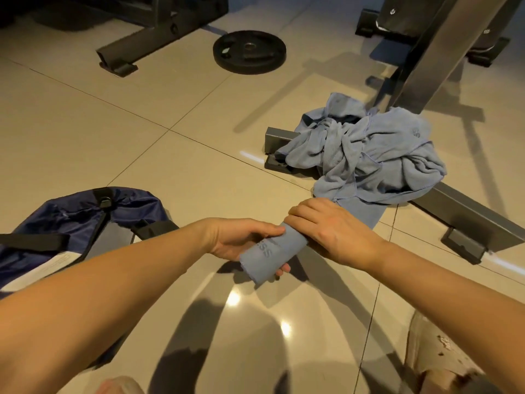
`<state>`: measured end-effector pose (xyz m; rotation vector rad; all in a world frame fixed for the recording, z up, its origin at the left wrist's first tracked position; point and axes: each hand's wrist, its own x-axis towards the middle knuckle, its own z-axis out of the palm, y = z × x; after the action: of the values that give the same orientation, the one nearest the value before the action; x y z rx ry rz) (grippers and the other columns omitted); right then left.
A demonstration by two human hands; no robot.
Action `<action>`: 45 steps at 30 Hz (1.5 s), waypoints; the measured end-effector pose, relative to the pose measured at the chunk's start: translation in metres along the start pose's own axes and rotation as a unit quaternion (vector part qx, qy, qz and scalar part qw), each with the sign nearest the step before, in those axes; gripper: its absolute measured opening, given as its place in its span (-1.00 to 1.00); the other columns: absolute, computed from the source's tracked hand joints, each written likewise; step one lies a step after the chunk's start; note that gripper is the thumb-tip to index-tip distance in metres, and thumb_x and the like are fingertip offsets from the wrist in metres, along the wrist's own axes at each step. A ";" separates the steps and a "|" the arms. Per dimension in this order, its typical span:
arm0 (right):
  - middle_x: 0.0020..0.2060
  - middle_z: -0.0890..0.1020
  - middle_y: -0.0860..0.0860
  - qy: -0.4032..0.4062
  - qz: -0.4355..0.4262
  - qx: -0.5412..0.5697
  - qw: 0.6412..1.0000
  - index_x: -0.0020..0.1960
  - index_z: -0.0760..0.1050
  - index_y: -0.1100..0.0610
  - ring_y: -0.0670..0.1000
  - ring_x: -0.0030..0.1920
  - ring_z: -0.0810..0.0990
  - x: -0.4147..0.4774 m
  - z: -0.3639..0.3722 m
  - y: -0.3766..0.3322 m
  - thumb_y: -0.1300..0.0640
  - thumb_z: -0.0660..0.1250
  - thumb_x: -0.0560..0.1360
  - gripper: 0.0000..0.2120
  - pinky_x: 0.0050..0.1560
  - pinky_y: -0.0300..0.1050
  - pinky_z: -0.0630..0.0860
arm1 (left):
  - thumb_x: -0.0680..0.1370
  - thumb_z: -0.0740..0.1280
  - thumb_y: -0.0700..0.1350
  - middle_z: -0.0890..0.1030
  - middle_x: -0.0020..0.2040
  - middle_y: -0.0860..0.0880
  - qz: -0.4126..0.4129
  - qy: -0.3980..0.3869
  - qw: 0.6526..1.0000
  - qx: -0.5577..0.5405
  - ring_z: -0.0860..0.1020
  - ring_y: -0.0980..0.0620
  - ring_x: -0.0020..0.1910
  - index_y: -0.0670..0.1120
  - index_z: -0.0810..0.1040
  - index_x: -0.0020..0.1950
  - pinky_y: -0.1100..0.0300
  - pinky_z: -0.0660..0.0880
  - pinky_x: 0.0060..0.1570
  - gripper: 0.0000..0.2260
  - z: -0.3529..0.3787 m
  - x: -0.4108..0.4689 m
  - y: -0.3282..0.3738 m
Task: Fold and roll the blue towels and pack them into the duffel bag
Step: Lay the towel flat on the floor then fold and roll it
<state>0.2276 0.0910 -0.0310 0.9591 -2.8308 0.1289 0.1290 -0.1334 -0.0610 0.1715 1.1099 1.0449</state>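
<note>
A light blue towel (267, 255), rolled into a tight cylinder, sits between both my hands just above the tiled floor. My left hand (241, 240) grips it from the left and underneath, fingertips showing below the roll. My right hand (329, 226) lies over its far end, palm down; a flat unrolled tail (366, 214) runs out beyond it towards the pile. A crumpled heap of more blue towels (369, 155) lies to the right, draped over a metal frame foot. The navy duffel bag (76, 223) with black straps lies open at the left.
A black weight plate (249, 51) lies flat on the floor ahead. Gym machine frames stand at the top left (136, 49) and right (426, 52), with a steel base bar (468, 220) running along the floor on the right. My knees show at the bottom edge.
</note>
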 end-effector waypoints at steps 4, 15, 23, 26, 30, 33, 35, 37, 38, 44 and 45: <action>0.37 0.45 0.19 0.020 -0.034 -0.054 0.998 0.31 0.50 0.12 0.20 0.38 0.40 0.008 -0.035 -0.007 0.19 0.39 0.54 -0.65 0.44 0.12 0.28 | 0.43 0.57 0.06 0.61 0.26 -0.17 0.052 -0.044 0.998 -0.013 0.59 -0.09 0.25 -0.22 0.57 0.31 0.02 0.49 0.31 -0.43 0.015 -0.023 -0.010; 0.50 0.25 0.07 0.153 0.304 0.241 0.909 0.44 0.33 0.05 0.09 0.49 0.28 0.023 -0.067 -0.032 0.36 0.23 0.51 -0.47 0.42 -0.01 0.32 | 0.60 0.41 -0.03 0.69 0.10 -0.07 0.216 0.255 0.940 0.070 0.64 -0.02 0.09 -0.11 0.60 0.20 0.04 0.52 0.26 -0.77 0.094 -0.046 0.005; 0.05 0.67 0.32 0.149 0.368 0.770 0.500 0.21 0.54 0.35 0.24 0.07 0.69 0.056 -0.120 -0.071 0.16 0.38 0.57 -0.69 0.15 0.13 0.62 | 0.67 0.30 -0.04 0.61 0.30 -0.05 0.271 0.291 0.911 0.106 0.59 0.00 0.27 -0.01 0.44 0.44 0.10 0.55 0.26 -0.67 0.147 -0.091 0.007; -0.05 0.66 0.28 0.150 0.350 0.787 0.485 0.13 0.55 0.33 0.18 -0.06 0.69 0.068 -0.134 -0.084 0.22 0.35 0.57 -0.79 0.02 0.07 0.65 | 0.65 0.34 -0.09 0.62 0.29 -0.06 0.301 0.307 0.896 0.110 0.61 0.06 0.21 0.00 0.43 0.44 0.16 0.56 0.22 -0.65 0.163 -0.100 0.003; -0.20 0.64 0.17 0.126 0.348 0.795 0.481 0.04 0.53 0.28 0.08 -0.23 0.64 0.085 -0.136 -0.093 0.22 0.27 0.56 -0.87 -0.17 -0.03 0.62 | 0.59 0.44 -0.14 0.62 0.22 -0.17 0.316 0.322 0.882 0.138 0.62 0.04 0.08 -0.05 0.47 0.37 0.09 0.58 0.09 -0.64 0.163 -0.111 -0.014; -0.22 0.63 0.15 0.111 0.337 0.809 0.469 0.03 0.51 0.26 0.07 -0.25 0.62 0.107 -0.139 -0.102 0.23 0.25 0.55 -0.87 -0.15 -0.05 0.60 | 0.57 0.46 -0.02 0.70 0.08 -0.09 0.302 0.337 0.881 0.141 0.68 -0.04 -0.07 -0.05 0.56 0.27 0.05 0.63 -0.06 -0.70 0.152 -0.128 -0.030; -0.19 0.64 0.15 0.098 0.325 0.817 0.467 0.03 0.54 0.26 0.08 -0.21 0.63 0.125 -0.143 -0.110 0.21 0.24 0.55 -0.85 -0.07 -0.04 0.59 | 0.58 0.45 0.00 0.69 -0.03 -0.05 0.326 0.372 0.857 0.145 0.64 0.00 -0.21 -0.06 0.58 0.23 0.07 0.61 -0.15 -0.73 0.144 -0.138 -0.036; -0.10 0.67 0.19 0.081 0.314 0.816 0.478 0.07 0.57 0.27 0.12 -0.12 0.66 0.142 -0.146 -0.118 0.17 0.25 0.57 -0.80 0.02 0.01 0.60 | 0.58 0.44 0.02 0.67 -0.10 -0.01 0.353 0.409 0.829 0.147 0.60 0.03 -0.26 -0.07 0.57 0.19 0.11 0.58 -0.19 -0.75 0.139 -0.148 -0.041; -0.03 0.68 0.22 0.072 0.318 0.806 0.495 0.12 0.57 0.28 0.15 -0.07 0.68 0.150 -0.147 -0.122 0.14 0.28 0.57 -0.76 0.06 0.05 0.61 | 0.59 0.43 0.02 0.66 -0.12 -0.01 0.361 0.422 0.819 0.142 0.60 0.05 -0.27 -0.07 0.57 0.18 0.13 0.57 -0.20 -0.75 0.136 -0.153 -0.044; 0.04 0.68 0.25 -0.005 0.361 0.682 0.636 0.21 0.59 0.25 0.18 -0.04 0.68 0.201 -0.127 -0.162 0.00 0.50 0.47 -0.57 0.00 0.07 0.65 | 0.66 0.30 0.06 0.61 -0.09 -0.05 0.349 0.466 0.810 0.072 0.58 0.07 -0.26 0.03 0.55 0.14 0.16 0.55 -0.22 -0.85 0.108 -0.185 -0.059; -0.02 0.69 0.23 -0.010 0.357 0.669 0.652 0.18 0.59 0.25 0.16 -0.09 0.68 0.208 -0.120 -0.167 0.04 0.49 0.47 -0.63 -0.10 0.02 0.64 | 0.66 0.29 0.08 0.61 -0.06 -0.06 0.332 0.471 0.814 0.069 0.59 0.06 -0.23 0.04 0.54 0.15 0.15 0.57 -0.19 -0.84 0.102 -0.187 -0.062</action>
<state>0.1799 -0.1499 0.1276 -0.2777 -2.5160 2.4497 0.2388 -0.2721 0.0733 0.1598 2.1246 1.7619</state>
